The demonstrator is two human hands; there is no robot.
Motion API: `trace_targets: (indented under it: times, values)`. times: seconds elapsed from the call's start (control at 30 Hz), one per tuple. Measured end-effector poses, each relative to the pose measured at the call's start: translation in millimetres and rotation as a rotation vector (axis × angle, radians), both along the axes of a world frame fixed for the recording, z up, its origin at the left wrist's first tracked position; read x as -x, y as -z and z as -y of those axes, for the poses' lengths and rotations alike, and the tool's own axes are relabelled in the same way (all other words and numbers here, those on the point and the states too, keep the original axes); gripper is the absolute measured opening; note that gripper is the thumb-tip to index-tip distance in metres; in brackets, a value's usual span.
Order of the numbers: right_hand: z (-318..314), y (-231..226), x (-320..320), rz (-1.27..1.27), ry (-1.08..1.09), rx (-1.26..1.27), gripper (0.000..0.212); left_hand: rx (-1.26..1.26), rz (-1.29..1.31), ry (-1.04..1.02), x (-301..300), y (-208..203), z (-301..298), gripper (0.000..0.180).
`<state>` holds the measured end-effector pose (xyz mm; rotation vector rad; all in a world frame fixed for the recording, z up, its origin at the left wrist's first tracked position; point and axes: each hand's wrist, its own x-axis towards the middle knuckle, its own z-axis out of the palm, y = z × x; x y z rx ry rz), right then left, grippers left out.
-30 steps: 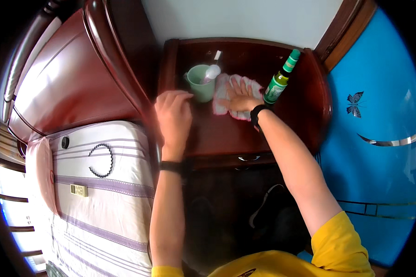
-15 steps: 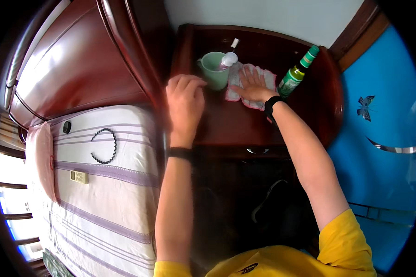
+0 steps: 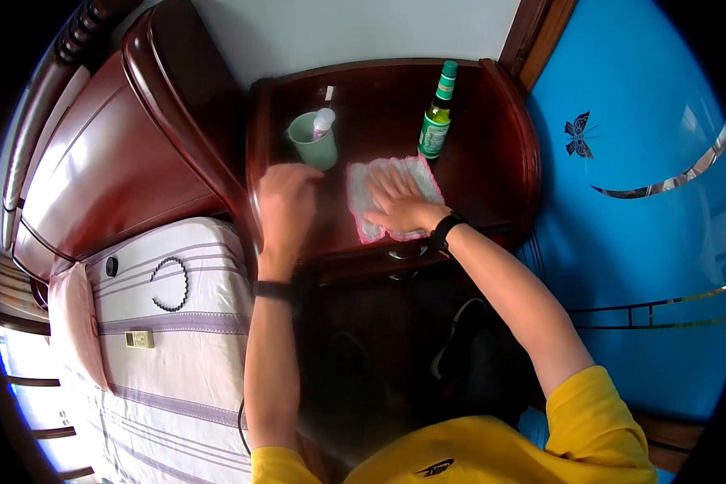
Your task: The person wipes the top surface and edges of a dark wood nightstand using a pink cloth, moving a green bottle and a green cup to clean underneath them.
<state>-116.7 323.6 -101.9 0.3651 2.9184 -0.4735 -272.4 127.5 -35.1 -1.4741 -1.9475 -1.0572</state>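
My right hand lies flat, fingers spread, on a grey-white cloth with a pink edge, near the front edge of a dark red-brown nightstand. Beyond the cloth, a green glass bottle with a green cap stands upright. To the left is a pale green cup; a white-capped tube and a thin stick with a white end lean out of it. My left hand hovers over the nightstand's left front, close to the cup. Motion blurs its fingers, which look bent.
On the left, the bed holds a black wavy headband, a cream remote control, a small round black object and a pink pillow. A drawer handle is on the nightstand's front. A glossy blue panel stands at right.
The cloth has slid toward me under my right hand, away from the bottle and cup, to the nightstand's front edge. The whole view has shifted, and my left hand stays near the cup.
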Motion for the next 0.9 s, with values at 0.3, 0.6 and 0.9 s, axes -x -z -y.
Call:
trace_targets:
  times: [0.3,0.6,0.9]
  values:
    - [17.4,-59.1,-31.7,-0.063,-0.285,-0.201,0.059,0.484,0.254,0.235,-43.2,38.6,-4.1,0.028]
    - [-4.0,-41.1,-86.6,-0.226,-0.219,-0.128,0.052,0.562,0.203,0.355,-66.5,52.4,-37.9,0.051]
    - [-12.3,-61.6,-70.6,-0.349,-0.207,-0.046,0.047,0.710,-0.005,0.229,-60.4,89.9,-65.6,0.072]
